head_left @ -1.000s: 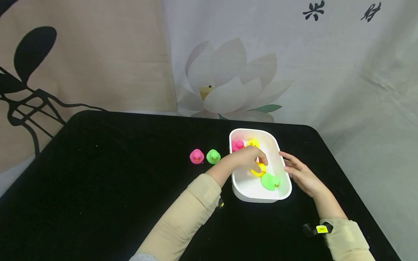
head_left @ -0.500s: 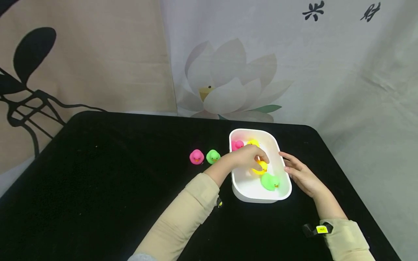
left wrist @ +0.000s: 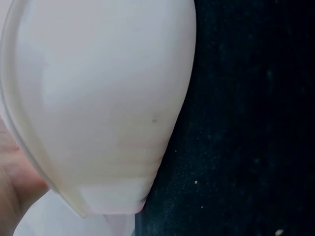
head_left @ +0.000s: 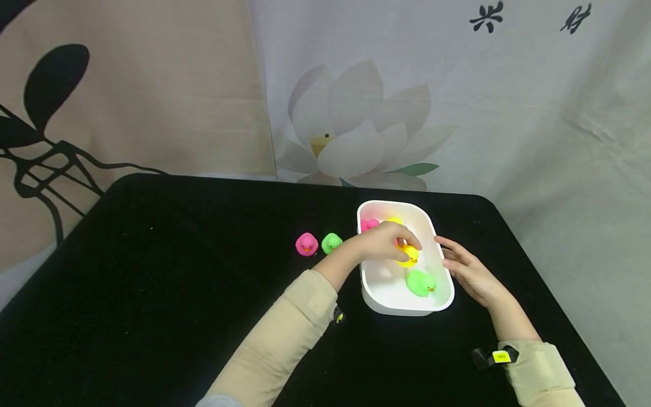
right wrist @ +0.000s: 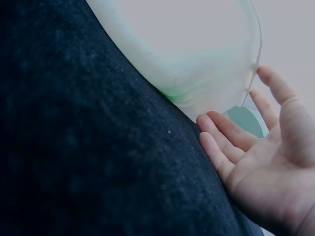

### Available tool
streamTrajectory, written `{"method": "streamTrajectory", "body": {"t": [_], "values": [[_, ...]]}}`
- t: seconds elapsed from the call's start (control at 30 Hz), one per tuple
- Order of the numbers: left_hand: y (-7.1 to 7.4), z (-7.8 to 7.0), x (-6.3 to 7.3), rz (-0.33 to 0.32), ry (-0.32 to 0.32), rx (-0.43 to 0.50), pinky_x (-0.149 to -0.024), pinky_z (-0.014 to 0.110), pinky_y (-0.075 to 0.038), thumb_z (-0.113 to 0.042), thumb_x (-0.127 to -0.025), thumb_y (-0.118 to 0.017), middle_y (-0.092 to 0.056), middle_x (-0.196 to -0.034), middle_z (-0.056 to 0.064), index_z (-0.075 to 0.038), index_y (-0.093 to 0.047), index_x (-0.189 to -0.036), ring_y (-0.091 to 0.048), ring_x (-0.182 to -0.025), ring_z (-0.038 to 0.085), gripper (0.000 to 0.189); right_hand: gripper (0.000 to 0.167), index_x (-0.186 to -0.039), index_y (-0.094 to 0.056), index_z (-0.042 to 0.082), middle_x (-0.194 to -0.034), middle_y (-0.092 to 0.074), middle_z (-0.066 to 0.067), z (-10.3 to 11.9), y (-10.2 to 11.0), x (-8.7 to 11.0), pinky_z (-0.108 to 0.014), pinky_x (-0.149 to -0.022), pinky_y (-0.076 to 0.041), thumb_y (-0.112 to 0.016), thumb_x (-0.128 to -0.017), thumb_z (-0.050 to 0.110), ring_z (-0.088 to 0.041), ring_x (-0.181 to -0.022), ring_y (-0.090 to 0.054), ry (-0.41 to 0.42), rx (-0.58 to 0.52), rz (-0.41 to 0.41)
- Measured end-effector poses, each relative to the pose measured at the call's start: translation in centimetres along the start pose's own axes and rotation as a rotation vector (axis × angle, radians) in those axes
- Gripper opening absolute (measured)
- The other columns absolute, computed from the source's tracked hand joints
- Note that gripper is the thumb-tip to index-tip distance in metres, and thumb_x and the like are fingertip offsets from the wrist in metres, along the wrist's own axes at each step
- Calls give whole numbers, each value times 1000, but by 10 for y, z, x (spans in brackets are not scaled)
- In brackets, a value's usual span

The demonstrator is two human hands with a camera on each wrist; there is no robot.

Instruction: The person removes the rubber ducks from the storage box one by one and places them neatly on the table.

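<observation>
My left hand (head_left: 387, 240) reaches into the white plastic tub (head_left: 391, 307) and pinches a yellow rubber duck (head_left: 411, 257) between thumb and fingers. A green rubber duck (head_left: 420, 282) lies in the tub just in front of it. Toward the tub's far end are a pink duck (head_left: 370, 224) and another yellow duck (head_left: 395, 220), partly covered by this hand. At the tub's right side, my right hand (head_left: 470, 274) rests extended fingertips against the wall and rim; the right wrist view shows these fingers (right wrist: 224, 137) nearly straight. The left wrist view shows mostly the tub's outer wall (left wrist: 108, 108).
Left of the tub, a pink duck (head_left: 307, 244) and a green duck (head_left: 331, 243) stand side by side on the black-covered table (head_left: 168, 282). Behind the table's far edge hangs a pale printed curtain (head_left: 356, 113).
My left hand and the yellow duck have shifted slightly toward the far right inside the tub, away from the green duck. The right hand and the tub have stayed put.
</observation>
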State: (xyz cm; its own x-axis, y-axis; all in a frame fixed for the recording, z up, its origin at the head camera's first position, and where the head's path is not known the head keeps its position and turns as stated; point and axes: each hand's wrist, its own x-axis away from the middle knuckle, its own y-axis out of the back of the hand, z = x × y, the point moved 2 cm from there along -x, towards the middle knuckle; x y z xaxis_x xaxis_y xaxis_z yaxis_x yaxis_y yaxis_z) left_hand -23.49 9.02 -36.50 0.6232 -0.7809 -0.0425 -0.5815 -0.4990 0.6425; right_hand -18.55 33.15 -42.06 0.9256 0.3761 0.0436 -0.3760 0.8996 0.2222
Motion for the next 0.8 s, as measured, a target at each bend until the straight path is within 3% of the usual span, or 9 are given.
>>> {"method": "streamTrajectory", "body": {"t": [0.27, 0.57, 0.8], "values": [[6, -7, 10, -49, -40, 52, -80, 16, -45, -9, -85, -71, -64, -113, -4, -12, -69, -118, -52, -98, 11, 33, 53, -150, -28, 16, -146, -28, -25, -1, 1, 0, -26, -92, -44, -48, -101, 15, -10, -118, -50, -2, 2, 3], [17, -11, 25, -110, -137, 127, -83, 18, -45, -3, -85, -67, -65, -112, -1, -7, -69, -116, -52, -99, 12, 31, 53, -150, -27, 15, -148, -24, -29, 2, -1, -1, -26, -92, -42, -47, -101, 16, -10, -119, -49, -10, 15, 6], [24, -13, 37, -129, -184, 131, -86, 19, -46, -2, -84, -68, -65, -114, 3, -4, -69, -114, -54, -101, 13, 31, 54, -150, -27, 14, -148, -24, -28, 2, -1, 0, -24, -92, -42, -48, -100, 17, -8, -120, -48, -17, 11, 0]]}}
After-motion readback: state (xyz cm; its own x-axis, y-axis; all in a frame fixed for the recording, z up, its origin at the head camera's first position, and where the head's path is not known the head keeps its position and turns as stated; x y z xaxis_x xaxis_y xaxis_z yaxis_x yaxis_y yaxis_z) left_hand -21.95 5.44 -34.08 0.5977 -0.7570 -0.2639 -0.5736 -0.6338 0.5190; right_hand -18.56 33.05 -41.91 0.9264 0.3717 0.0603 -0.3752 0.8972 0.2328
